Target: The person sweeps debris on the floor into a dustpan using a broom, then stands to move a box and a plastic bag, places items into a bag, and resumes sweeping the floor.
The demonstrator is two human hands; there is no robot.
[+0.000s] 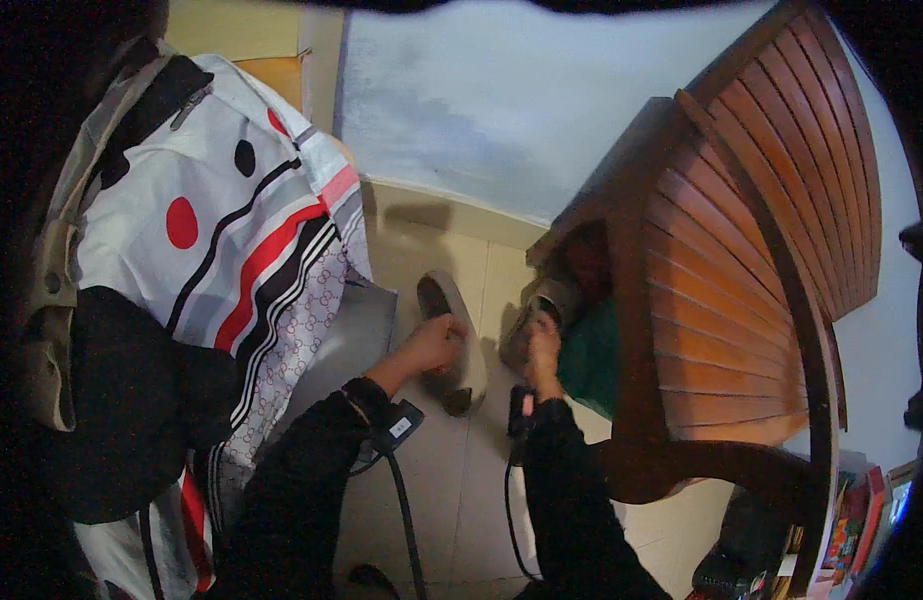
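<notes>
Low over the tiled floor, my left hand (pixel 435 343) is closed at the side of a light brown shoe (pixel 472 367) with a dark inside; its fingers seem to grip the rim. To the right, my right hand (pixel 542 346) is at the opening of a second brown shoe (pixel 515 341), close to the wooden bench's base; the hand covers part of the shoe, and its finger hold is hard to make out. Both wrists carry small black devices (pixel 403 424) with cables.
A slatted wooden bench (pixel 720 300) stands at the right, with green material (pixel 592 360) below it. At the left hangs a striped, dotted cloth (pixel 236 195) beside a black cloth item (pixel 131 405). A pale wall (pixel 461 97) rises ahead. Books (pixel 855 525) are at the lower right.
</notes>
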